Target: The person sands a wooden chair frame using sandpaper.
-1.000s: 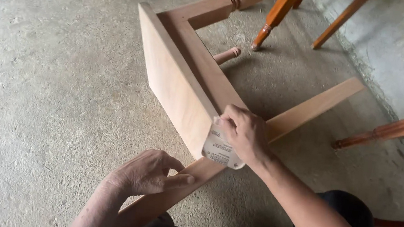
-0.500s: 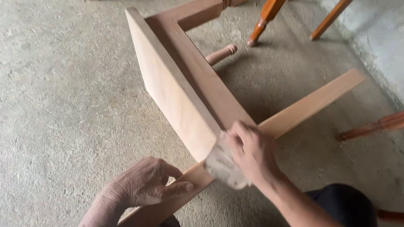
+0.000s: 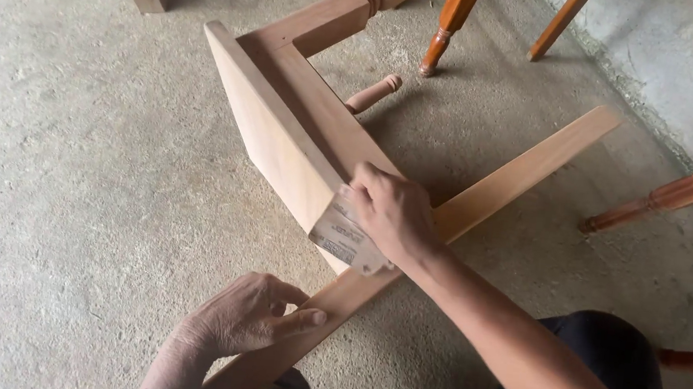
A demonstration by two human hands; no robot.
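Sandpaper (image 3: 349, 239) sits folded under your right hand (image 3: 391, 215), pressed on the seat (image 3: 272, 131) edge's near end (edge runs away up-left). Your left hand (image 3: 243, 317) pinches the slat (image 3: 520, 174).

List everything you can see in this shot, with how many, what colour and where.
Wooden stool: one, light brown, on its side at centre.
Sandpaper sheet: one, pale with print, pressed on the stool's near corner.
Flat plank: one, tan, running diagonally under the stool.
Turned furniture legs: several, reddish brown, top and right edges.
Concrete floor: grey, all around.
Right hand: on the sandpaper.
Left hand: gripping the plank's near end.
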